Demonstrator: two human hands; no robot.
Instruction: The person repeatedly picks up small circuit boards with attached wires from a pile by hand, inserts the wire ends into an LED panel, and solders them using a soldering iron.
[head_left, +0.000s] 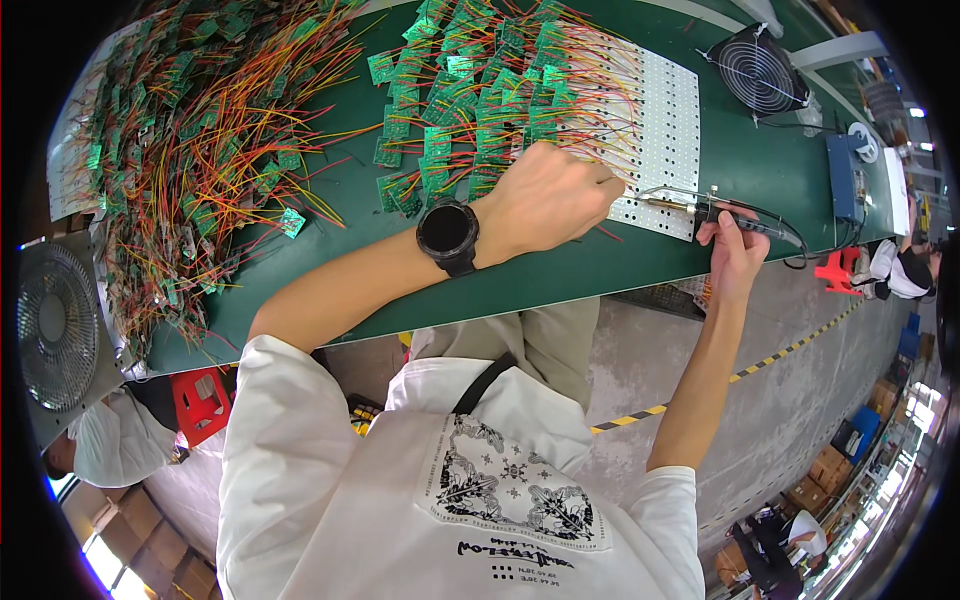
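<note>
My right hand (735, 250) grips a soldering iron (715, 212) with a black handle and a thin metal tube beside its tip. The iron points left, toward the fingertips of my left hand (555, 198). That hand is closed in a pinch above the white perforated board (675, 120); what it holds is hidden under the fingers. Rows of small green circuit boards (437, 145) lie along the board's left side and beyond it. Their red and yellow wires (605, 90) stretch right across the holes. A black watch is on my left wrist.
A tangled heap of wired circuit boards (215, 140) covers the left of the green table (335, 255). A black fan (755, 72) stands at the far right, near a blue box (846, 178) with a spool (862, 142). Another fan (55, 325) is at the left edge. Other people sit farther off.
</note>
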